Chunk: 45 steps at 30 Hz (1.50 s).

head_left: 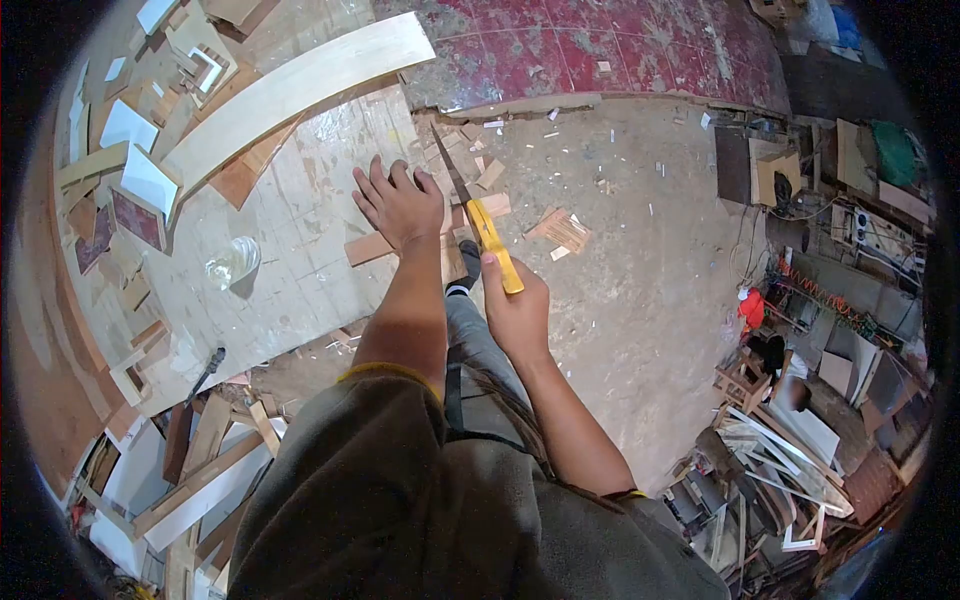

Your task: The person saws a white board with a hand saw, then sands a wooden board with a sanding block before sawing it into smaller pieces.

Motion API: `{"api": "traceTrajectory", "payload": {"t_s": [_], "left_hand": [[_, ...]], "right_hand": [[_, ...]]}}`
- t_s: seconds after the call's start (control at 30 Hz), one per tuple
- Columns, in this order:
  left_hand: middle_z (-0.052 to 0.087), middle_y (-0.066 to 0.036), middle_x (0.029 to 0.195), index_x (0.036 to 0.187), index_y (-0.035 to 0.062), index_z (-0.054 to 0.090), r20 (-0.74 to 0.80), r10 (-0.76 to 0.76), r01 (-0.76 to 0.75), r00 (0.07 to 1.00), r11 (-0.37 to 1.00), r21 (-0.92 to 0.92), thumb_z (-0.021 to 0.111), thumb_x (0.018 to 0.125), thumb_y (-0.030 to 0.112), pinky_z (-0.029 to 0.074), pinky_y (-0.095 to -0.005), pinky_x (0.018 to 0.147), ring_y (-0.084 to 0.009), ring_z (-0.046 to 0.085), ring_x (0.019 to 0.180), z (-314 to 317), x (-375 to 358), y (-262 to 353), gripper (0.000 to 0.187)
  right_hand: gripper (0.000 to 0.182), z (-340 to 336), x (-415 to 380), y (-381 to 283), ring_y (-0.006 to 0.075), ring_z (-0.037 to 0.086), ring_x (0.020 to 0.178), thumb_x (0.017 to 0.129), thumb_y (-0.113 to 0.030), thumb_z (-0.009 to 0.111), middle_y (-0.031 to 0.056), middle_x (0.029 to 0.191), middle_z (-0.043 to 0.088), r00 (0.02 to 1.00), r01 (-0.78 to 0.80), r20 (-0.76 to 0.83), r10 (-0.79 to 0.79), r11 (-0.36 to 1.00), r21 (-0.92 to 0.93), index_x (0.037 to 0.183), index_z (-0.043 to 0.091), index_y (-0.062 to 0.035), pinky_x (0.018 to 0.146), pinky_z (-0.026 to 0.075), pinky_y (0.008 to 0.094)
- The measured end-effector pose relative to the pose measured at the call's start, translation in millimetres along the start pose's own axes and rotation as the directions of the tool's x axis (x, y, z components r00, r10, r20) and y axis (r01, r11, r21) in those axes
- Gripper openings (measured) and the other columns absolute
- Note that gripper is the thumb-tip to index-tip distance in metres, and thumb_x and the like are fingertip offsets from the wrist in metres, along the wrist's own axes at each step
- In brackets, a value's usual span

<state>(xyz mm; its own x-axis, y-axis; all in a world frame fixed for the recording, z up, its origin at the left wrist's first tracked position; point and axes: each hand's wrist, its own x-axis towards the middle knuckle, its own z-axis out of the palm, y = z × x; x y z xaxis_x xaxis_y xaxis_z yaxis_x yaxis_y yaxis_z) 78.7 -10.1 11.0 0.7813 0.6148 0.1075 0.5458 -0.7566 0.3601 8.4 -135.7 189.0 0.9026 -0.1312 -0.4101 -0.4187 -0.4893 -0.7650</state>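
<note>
My left hand (402, 205) lies with fingers spread over a thin strip of wood (368, 249) at the edge of the pale worktable (310, 210). The strip's other end juts past the table edge, over the floor. My right hand (518, 308) is wrapped round the yellow handle of a handsaw (483, 228). Its narrow dark blade points up and away from me, crossing the strip just right of my left hand.
A long pale board (300, 90) lies across the far part of the table. A clear plastic cup (232, 262) stands on the left. Wood offcuts (560, 230) litter the floor. Scrap wood (780, 460) is piled at right, and more boards (200, 490) lie at lower left.
</note>
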Motion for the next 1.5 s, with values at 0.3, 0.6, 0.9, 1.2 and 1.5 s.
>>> {"api": "traceTrajectory", "payload": {"t_s": [0.3,0.6,0.9,1.2,1.5], "left_hand": [[0.049,-0.011,0.148,0.115,0.0140,0.065,-0.022,0.015,-0.014,1.000,0.999,0.039,0.061,0.089,0.023,0.019,-0.0583,0.123,-0.0396,0.028,0.150,5.4,-1.1,-2.4,0.028],[0.045,-0.009,0.152,0.117,0.0157,0.065,0.070,-0.009,0.007,0.998,0.999,0.039,0.062,0.086,0.015,0.013,-0.0557,0.125,-0.0375,0.023,0.153,4.6,-0.4,-7.2,0.031],[0.045,-0.010,0.153,0.118,0.0153,0.062,0.048,0.036,-0.037,0.998,0.999,0.006,0.058,0.087,0.012,0.016,-0.0570,0.124,-0.0384,0.025,0.152,0.5,-3.6,-4.3,0.031],[0.059,-0.012,0.130,0.100,0.0116,0.070,-0.002,0.357,-0.352,0.934,0.918,-0.182,0.062,0.089,0.020,0.032,-0.0552,0.112,-0.0389,0.046,0.132,-21.5,-9.3,-13.3,0.017],[0.062,-0.006,0.083,0.085,0.0117,0.066,0.044,0.511,-0.498,0.858,0.851,-0.166,0.064,0.095,0.025,0.048,-0.0426,0.072,-0.0265,0.061,0.081,-7.9,-17.8,-14.3,0.016]], "right_hand": [[0.046,1.9,11.8,-4.5,0.0424,0.068,0.071,0.100,-0.043,0.059,0.0240,0.072,0.066,0.992,-0.121,0.003,0.122,0.984,-0.129,0.082,0.068,-0.0012,0.064,0.050,0.0469],[0.041,-10.2,-35.9,-2.0,0.0297,0.065,0.061,0.102,-0.037,0.060,0.0191,0.066,0.063,0.992,-0.129,-0.002,0.129,0.988,-0.081,0.090,0.070,0.0003,0.060,0.049,0.0406],[0.038,-105.5,-153.9,2.4,0.0075,0.045,0.060,0.104,-0.028,0.059,-0.0015,0.063,0.049,0.942,-0.268,-0.149,0.300,0.942,0.203,0.078,0.059,-0.0005,0.052,0.036,0.0285],[0.038,-70.8,-71.7,10.7,0.0069,0.047,0.060,0.104,-0.032,0.061,-0.0022,0.066,0.052,0.949,-0.198,-0.164,0.271,0.912,0.359,0.081,0.061,-0.0007,0.053,0.037,0.0275],[0.035,-43.0,-45.5,29.3,0.0070,0.047,0.065,0.105,-0.027,0.060,-0.0010,0.069,0.054,0.991,-0.100,-0.068,0.115,0.975,0.196,0.087,0.066,0.0028,0.057,0.039,0.0268]]}}
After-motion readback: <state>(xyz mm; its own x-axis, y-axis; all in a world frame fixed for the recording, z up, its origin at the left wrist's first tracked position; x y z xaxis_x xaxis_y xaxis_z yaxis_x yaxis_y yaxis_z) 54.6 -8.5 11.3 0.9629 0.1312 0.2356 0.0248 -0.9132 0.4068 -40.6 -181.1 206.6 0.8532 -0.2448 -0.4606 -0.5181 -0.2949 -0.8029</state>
